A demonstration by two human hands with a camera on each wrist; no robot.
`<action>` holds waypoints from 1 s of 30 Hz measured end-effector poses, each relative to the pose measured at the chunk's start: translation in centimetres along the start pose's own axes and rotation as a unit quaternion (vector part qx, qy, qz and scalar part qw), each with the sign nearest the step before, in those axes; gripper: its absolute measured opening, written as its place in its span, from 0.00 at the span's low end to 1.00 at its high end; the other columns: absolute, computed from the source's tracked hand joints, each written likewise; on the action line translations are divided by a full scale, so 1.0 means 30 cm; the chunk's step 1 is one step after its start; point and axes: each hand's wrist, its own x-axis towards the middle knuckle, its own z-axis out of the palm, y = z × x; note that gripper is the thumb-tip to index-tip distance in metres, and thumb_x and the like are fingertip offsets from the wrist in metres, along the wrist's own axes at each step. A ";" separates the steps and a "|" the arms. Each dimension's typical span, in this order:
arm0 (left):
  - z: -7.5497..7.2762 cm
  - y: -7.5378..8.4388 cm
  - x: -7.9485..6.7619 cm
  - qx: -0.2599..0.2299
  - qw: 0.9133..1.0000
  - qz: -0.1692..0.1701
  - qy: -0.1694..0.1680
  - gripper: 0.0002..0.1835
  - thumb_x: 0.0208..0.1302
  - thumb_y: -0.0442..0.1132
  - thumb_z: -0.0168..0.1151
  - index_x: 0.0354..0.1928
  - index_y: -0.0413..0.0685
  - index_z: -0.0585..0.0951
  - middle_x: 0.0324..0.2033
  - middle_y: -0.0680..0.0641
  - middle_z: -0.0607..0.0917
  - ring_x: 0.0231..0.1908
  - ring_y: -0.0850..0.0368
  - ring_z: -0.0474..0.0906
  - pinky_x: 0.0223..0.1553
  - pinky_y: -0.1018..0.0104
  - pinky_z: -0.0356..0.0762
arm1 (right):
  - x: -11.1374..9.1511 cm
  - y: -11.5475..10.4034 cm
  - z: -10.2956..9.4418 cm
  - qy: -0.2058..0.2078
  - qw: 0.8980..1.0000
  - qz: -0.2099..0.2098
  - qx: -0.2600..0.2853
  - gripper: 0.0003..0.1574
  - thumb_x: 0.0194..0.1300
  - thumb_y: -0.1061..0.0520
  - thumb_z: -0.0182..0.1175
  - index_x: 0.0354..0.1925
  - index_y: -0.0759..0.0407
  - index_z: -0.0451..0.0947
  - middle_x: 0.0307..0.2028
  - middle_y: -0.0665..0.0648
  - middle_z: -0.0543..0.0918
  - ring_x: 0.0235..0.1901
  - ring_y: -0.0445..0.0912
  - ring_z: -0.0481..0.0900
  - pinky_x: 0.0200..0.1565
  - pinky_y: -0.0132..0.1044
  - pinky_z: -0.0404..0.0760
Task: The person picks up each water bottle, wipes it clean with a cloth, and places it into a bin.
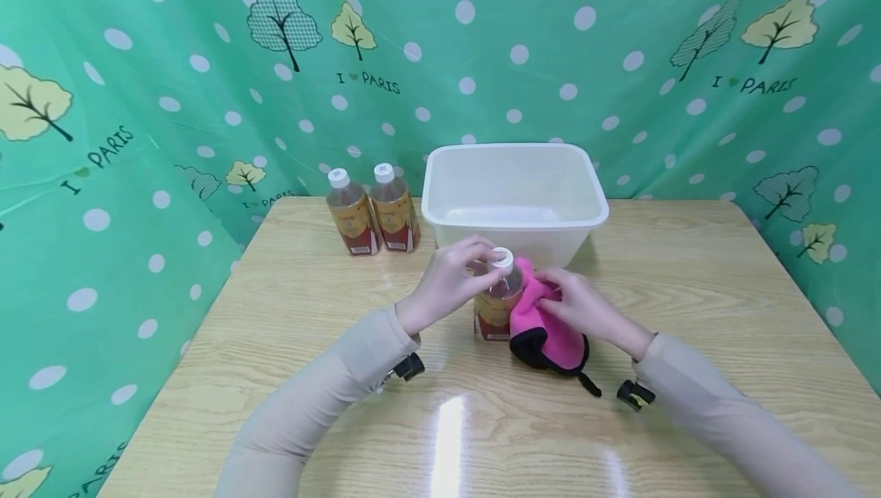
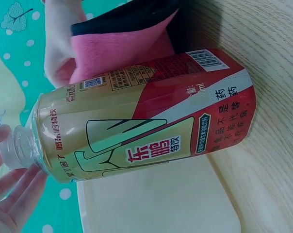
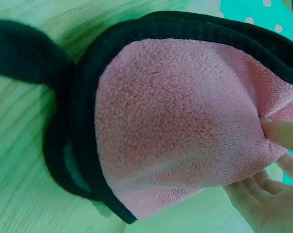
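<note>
A clear plastic drink bottle (image 1: 495, 314) with a white cap and a gold-and-red label stands upright on the table. My left hand (image 1: 450, 281) holds it by the cap and neck, with fingers and thumb around the top, as the left wrist view shows on the bottle (image 2: 137, 121). On the bottle's right side, my right hand (image 1: 588, 305) pinches a pink cloth (image 1: 560, 341) edged in black, with a black hanging loop. In the right wrist view the fleecy cloth (image 3: 175, 111) hangs in a fold from thumb and fingers.
Just behind the held bottle is a white plastic tub (image 1: 512, 234). Two similar bottles, a left one (image 1: 355, 222) and a right one (image 1: 395, 215), stand left of the tub. A green dotted curtain (image 1: 454, 47) backs the wooden table (image 1: 330, 291).
</note>
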 end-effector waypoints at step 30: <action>0.004 -0.002 -0.001 0.003 1.000 0.000 0.004 0.06 0.49 0.29 0.64 0.32 0.36 0.80 0.33 0.45 0.81 0.31 0.58 0.79 0.32 0.80 0.77 | 0.001 0.069 0.095 -0.087 0.987 0.016 -0.137 0.14 0.48 0.67 0.62 0.38 0.65 0.74 0.25 0.52 0.72 0.25 0.43 0.70 0.25 0.34 0.71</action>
